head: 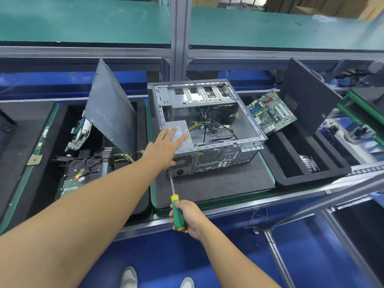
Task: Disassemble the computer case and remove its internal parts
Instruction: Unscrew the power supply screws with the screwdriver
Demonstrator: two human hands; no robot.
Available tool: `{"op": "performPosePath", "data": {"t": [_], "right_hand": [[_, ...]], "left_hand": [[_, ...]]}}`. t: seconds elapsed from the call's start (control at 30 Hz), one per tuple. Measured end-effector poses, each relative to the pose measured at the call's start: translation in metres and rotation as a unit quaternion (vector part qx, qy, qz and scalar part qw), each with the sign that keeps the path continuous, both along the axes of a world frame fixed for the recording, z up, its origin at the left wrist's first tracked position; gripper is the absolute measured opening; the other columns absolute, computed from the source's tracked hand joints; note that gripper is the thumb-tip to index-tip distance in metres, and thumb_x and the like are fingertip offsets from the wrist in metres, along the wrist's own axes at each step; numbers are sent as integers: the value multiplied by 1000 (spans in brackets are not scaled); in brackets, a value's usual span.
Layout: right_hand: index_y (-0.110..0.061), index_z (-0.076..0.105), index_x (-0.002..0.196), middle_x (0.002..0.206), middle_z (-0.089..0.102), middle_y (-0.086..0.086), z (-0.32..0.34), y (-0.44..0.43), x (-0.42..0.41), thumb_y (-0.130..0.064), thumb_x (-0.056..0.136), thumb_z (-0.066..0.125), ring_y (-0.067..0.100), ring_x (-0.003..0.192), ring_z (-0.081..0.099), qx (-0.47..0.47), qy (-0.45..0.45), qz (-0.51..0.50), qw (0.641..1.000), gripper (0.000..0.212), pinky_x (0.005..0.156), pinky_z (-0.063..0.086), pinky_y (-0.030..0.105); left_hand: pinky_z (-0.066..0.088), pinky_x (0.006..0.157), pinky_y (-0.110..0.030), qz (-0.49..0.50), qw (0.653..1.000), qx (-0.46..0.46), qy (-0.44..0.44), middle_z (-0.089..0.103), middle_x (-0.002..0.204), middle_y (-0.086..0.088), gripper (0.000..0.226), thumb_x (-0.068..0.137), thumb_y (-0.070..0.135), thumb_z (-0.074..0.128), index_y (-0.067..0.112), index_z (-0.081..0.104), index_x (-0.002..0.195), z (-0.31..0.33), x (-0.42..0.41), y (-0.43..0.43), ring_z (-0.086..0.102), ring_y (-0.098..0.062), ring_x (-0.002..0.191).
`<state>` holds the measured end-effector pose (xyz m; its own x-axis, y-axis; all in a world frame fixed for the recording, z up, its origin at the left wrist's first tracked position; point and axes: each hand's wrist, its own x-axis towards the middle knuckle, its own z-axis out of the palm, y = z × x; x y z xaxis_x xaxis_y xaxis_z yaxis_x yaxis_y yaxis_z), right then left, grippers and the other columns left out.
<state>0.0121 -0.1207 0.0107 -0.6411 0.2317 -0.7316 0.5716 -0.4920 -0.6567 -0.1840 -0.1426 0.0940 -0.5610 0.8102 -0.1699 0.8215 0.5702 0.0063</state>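
An open grey computer case (247, 121) lies on its side on a dark mat (218, 183), rear panel toward me. Its power supply (182, 138) sits in the near left corner, with loose cables (209, 125) beside it. My left hand (164, 146) rests flat on the power supply with fingers straight. My right hand (187, 217) grips the green and yellow handle of a screwdriver (176, 210). Its tip touches the lower left corner of the rear panel, near the power socket.
A motherboard (272, 111) leans on a black foam tray (307, 163) at the right, with a dark side panel (307, 96) behind it. At the left, another side panel (110, 109) leans over a tray holding a hard drive (83, 169) and boards. A metal post (179, 38) rises behind the case.
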Motion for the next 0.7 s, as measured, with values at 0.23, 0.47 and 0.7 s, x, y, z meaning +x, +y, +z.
{"op": "performPosePath", "data": {"t": [0.23, 0.47, 0.7], "right_hand": [[-9, 48, 111, 95, 56, 11, -9, -3, 5, -21, 102, 56, 18, 59, 60, 44, 18, -12, 999, 17, 51, 50, 30], [-7, 58, 107, 77, 68, 10, -8, 2, -2, -28, 104, 38, 21, 54, 54, -40, -34, -51, 997, 29, 51, 45, 27], [-8, 67, 104, 69, 65, 4, -13, 5, 3, -20, 102, 34, 18, 55, 56, -14, -17, -44, 999, 35, 51, 45, 28]], "left_hand": [[40, 109, -55, -1, 1000, -1, 1, -17, 166, 1, 107, 88, 43, 73, 41, -11, 156, -1, 0, 0, -16, -26, 152], [38, 110, -57, 1, 1000, -1, -6, -17, 166, 2, 106, 89, 40, 73, 41, -9, 156, 0, 0, 0, -16, -25, 152], [38, 110, -57, 2, 1000, -2, -5, -18, 166, 2, 107, 88, 41, 73, 41, -10, 156, -2, 0, 0, -17, -25, 152]]}}
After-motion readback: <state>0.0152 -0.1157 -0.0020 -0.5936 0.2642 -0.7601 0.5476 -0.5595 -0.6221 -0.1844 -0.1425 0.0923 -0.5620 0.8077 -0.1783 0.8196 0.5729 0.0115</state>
